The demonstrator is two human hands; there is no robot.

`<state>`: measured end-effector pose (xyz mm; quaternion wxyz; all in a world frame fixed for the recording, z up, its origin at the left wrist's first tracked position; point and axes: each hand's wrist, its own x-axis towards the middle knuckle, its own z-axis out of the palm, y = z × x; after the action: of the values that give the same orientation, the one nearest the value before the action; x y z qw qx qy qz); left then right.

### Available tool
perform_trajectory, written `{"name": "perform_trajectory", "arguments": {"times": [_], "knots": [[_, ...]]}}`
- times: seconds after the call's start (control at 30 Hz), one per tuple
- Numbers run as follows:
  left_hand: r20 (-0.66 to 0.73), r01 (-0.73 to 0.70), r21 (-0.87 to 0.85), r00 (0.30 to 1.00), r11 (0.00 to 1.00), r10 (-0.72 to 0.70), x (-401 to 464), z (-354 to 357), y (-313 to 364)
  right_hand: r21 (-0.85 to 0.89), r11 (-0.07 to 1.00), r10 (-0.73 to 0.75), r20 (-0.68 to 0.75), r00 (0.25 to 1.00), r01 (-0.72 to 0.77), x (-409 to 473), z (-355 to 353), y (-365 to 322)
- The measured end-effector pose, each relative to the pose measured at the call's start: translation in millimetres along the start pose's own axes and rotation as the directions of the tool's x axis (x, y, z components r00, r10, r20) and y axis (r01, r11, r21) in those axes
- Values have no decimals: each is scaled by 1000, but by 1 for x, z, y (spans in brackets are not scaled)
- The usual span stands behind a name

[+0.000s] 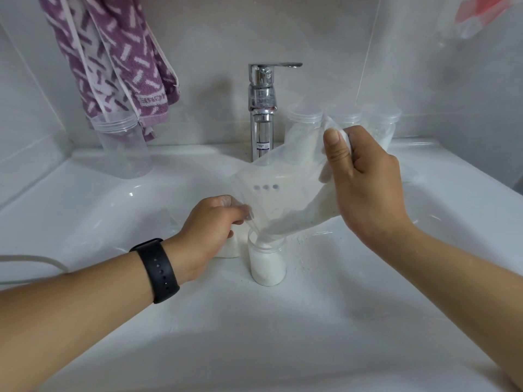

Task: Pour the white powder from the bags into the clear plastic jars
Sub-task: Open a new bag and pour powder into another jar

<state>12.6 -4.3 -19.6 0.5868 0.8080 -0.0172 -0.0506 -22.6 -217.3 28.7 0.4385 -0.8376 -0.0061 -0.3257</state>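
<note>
Two hands are on one soft clear bag (285, 193), which hangs tilted over the small jar (267, 260) standing in the sink basin (113, 210) at about 6 o'clock from the faucet (261, 108). My right hand (365, 182) pinches the raised back corner of the bag, thumb on the near face and fingers curled behind; my left hand (210, 227) pinches the film at the low mouth corner, right at the jar's rim on its 9 o'clock side. White powder (317, 207) lies slumped along the bag's lower edge, and the jar looks nearly full. I judge the bag light, limp and slick, with no stiffness of its own, so it wants holding at two ends: high to set the slope, low to shape a spout. The powder could slide in a sudden rush; specks already lie on the basin at 3 o'clock of the jar. The jar seems light and easy to tip. An empty jar (123, 145) stands at the faucet's 9 o'clock, filled jars (382, 128) at its 3 o'clock.
</note>
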Motion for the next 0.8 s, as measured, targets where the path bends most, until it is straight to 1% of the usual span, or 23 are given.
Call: {"name": "perform_trajectory", "arguments": {"times": [0.57, 0.8], "knots": [[9, 5, 4, 1000, 1000, -5, -3, 1, 2, 11, 1000, -6, 6, 1000, 6, 1, -1, -1], [8, 7, -3, 1000, 1000, -7, -2, 1, 4, -13, 1000, -9, -2, 1000, 9, 2, 0, 0]]}}
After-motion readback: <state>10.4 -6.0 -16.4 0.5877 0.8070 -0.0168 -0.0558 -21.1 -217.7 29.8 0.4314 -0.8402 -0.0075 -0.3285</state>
